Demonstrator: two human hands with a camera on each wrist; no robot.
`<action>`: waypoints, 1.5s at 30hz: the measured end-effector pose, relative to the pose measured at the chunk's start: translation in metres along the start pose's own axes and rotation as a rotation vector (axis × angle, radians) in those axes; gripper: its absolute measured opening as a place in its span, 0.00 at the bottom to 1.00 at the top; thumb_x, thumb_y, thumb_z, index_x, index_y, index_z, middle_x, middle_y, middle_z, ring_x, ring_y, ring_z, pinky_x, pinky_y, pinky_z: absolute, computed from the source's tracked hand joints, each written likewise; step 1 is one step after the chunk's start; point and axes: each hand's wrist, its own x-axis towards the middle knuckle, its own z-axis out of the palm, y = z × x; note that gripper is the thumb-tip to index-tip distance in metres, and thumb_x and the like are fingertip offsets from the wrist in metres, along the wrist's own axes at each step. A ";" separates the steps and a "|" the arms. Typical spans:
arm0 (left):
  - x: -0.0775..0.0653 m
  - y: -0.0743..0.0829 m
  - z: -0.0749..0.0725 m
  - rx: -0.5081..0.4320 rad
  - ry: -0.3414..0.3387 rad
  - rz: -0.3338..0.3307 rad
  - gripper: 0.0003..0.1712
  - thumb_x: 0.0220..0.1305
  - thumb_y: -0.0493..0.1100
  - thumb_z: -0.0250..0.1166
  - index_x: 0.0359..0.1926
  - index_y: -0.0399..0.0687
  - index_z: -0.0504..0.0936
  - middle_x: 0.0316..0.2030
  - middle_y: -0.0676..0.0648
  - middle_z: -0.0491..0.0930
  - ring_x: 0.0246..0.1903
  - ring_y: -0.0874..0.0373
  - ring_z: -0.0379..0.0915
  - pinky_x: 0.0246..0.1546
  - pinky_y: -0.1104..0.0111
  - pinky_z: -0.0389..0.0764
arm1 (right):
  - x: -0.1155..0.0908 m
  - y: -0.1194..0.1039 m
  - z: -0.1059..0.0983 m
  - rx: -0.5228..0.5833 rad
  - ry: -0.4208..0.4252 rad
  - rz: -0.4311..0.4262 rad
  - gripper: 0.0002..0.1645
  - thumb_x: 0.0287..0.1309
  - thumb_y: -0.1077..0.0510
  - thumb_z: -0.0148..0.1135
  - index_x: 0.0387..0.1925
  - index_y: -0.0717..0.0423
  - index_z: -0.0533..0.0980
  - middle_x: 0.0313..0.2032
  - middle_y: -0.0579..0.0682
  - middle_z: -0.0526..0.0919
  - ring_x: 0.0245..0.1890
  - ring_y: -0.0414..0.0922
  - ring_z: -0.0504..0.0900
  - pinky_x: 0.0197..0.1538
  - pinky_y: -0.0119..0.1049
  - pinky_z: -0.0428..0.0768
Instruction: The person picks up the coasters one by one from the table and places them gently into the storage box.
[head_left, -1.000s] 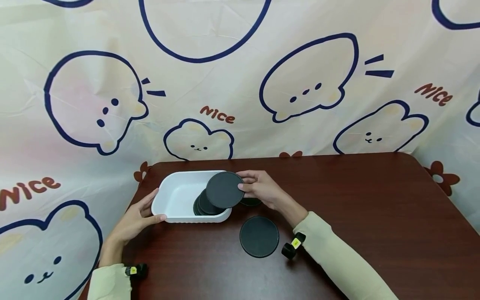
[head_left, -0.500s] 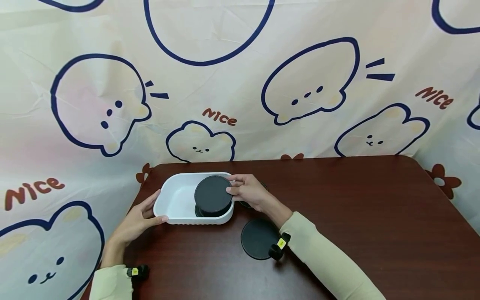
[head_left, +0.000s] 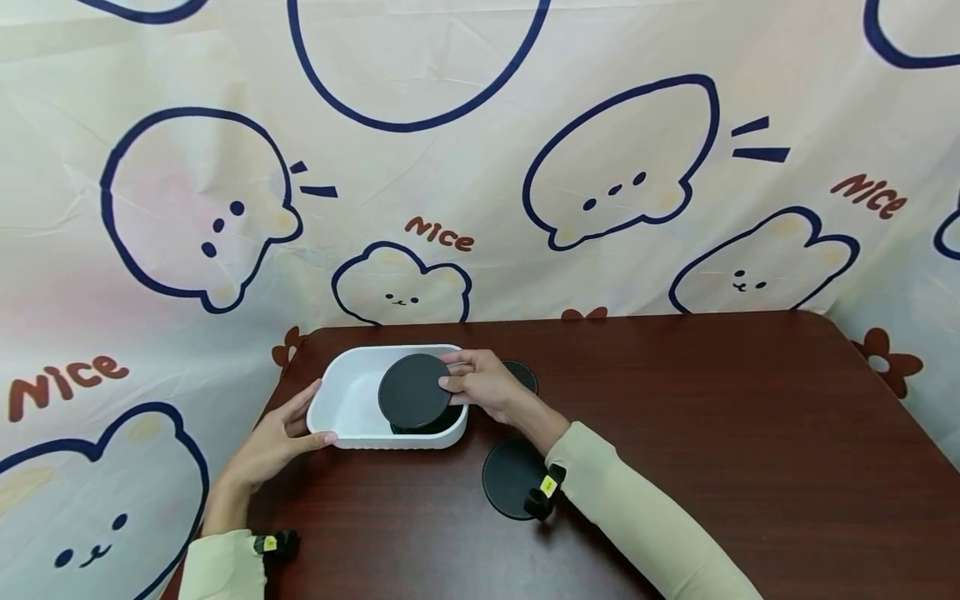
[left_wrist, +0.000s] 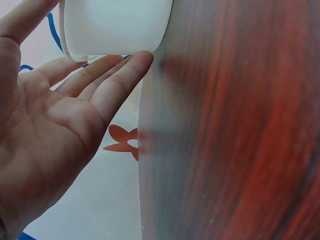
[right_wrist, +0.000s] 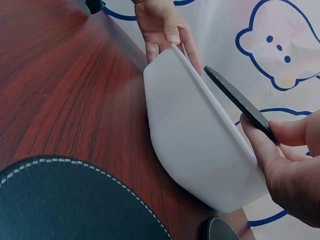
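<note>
My right hand (head_left: 480,385) pinches a round black coaster (head_left: 414,392) by its right edge, thumb on top. In the right wrist view this coaster (right_wrist: 240,102) is tilted above the rim of a white oblong container (head_left: 347,396), apart from it. Dark coasters (head_left: 442,422) lie inside the container's right end, mostly hidden under the held one. At the left end my left hand (head_left: 273,442) holds the container, thumb at the near corner and fingers along the end; the left wrist view shows these fingers (left_wrist: 122,82) nearly straight against the wall.
One stitched coaster (head_left: 512,479) lies on the brown table (head_left: 675,400) in front of the container, partly under my right wrist. Another coaster (head_left: 523,375) lies behind my right hand. A printed curtain (head_left: 495,167) hangs behind the table.
My right hand has carried the coaster leftward, further over the inside of the container. The left hand stays at the container's end. The coaster behind the right hand shows more now.
</note>
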 end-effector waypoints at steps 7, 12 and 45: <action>0.000 -0.001 0.000 -0.018 -0.007 -0.017 0.58 0.70 0.47 0.75 0.88 0.47 0.47 0.83 0.31 0.56 0.74 0.31 0.71 0.62 0.68 0.83 | 0.007 0.001 0.011 -0.011 -0.007 0.001 0.29 0.74 0.69 0.61 0.74 0.61 0.73 0.69 0.66 0.79 0.62 0.55 0.86 0.61 0.47 0.87; 0.001 -0.001 0.000 -0.014 -0.007 -0.032 0.59 0.69 0.48 0.76 0.88 0.48 0.47 0.83 0.31 0.56 0.74 0.31 0.70 0.63 0.64 0.84 | 0.011 0.003 0.015 -0.028 -0.006 0.003 0.28 0.75 0.70 0.59 0.73 0.61 0.73 0.71 0.65 0.77 0.68 0.57 0.83 0.62 0.48 0.87; 0.000 0.001 0.000 -0.007 0.002 -0.030 0.58 0.69 0.48 0.75 0.88 0.48 0.48 0.83 0.30 0.55 0.73 0.29 0.71 0.66 0.44 0.80 | -0.026 -0.014 -0.029 -0.324 -0.002 -0.236 0.32 0.78 0.58 0.62 0.78 0.56 0.70 0.72 0.61 0.78 0.70 0.54 0.81 0.69 0.48 0.83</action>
